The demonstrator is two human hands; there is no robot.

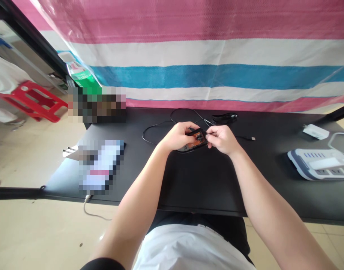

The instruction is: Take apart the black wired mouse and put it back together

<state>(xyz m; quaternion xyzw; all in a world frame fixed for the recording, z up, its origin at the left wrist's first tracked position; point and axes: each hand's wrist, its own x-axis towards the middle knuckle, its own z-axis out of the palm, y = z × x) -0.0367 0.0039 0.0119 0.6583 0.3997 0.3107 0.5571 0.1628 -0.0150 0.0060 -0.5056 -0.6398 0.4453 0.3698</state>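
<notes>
Both my hands meet over the middle of the black table (pixel 205 180). My left hand (pixel 176 137) is closed around an opened computer mouse base (pixel 194 142), whose brown circuit board shows between my fingers. My right hand (pixel 221 139) pinches the right end of that same part, fingers pressed together. A thin black cable (pixel 152 131) loops away from the mouse to the left and back. The black mouse top shell (pixel 225 118) lies just beyond my right hand.
A white and blue power strip (pixel 318 165) lies at the table's right edge, with a small white adapter (pixel 316 131) behind it. A blurred flat object (pixel 100 165) sits at the left. A striped tarp (pixel 205 56) hangs behind; a red stool (pixel 31 99) stands far left.
</notes>
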